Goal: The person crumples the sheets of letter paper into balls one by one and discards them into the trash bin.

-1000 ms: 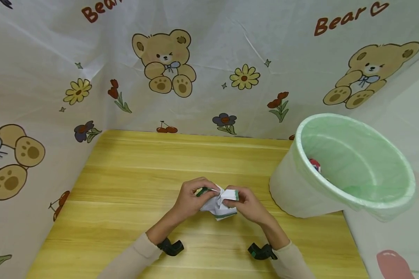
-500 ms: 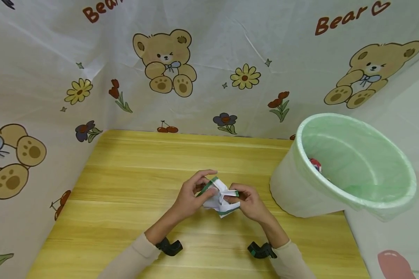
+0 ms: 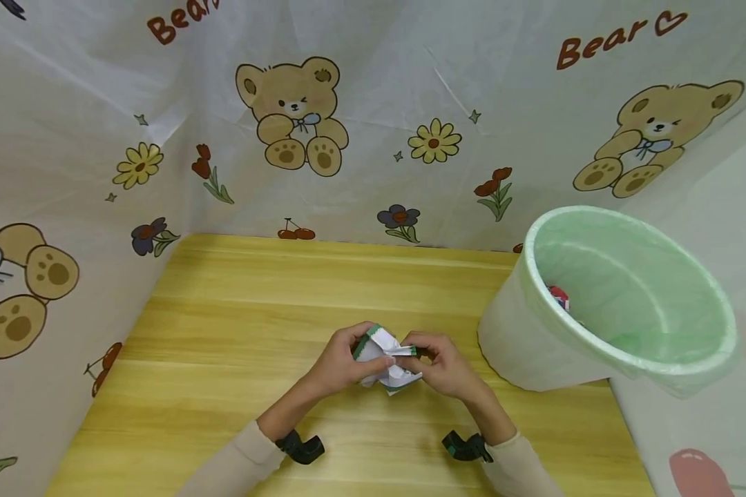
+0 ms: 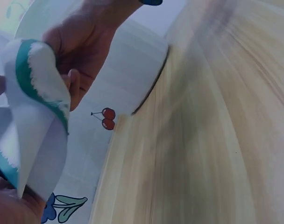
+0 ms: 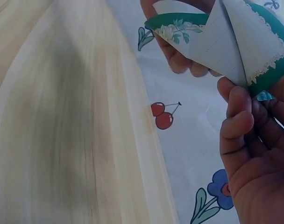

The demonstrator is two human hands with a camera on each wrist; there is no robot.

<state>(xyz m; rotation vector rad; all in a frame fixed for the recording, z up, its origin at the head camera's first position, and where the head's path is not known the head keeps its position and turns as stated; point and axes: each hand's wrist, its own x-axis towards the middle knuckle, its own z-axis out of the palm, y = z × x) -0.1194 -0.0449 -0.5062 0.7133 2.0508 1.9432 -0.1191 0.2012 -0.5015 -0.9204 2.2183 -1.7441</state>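
Observation:
A folded white sheet [image 3: 382,338] with a green border hangs between both hands above the table. Lacy trim and printed flowers line its edge in the right wrist view; whether it is paper or cloth I cannot tell. My left hand [image 3: 338,362] pinches its left side, thumb on top of the folds. On the other side, my right hand [image 3: 447,366] pinches a narrow folded flap. In the left wrist view the sheet [image 4: 39,144] covers part of the fingers. Seen from the right wrist, a pointed fold [image 5: 226,44] stands between the hands.
A bin [image 3: 510,331] lined with a pale green bag stands on the table's right side, a small red item [image 3: 558,297] inside. Behind the wooden table [image 3: 255,290] hangs a bear-print sheet [image 3: 360,124]. Black cameras [image 3: 301,447] sit on both wrists.
My left fingers lifted and spread off the folded sheet, then came back to hold its left edge. The green-edged left corner has opened outward. The right hand keeps its flap.

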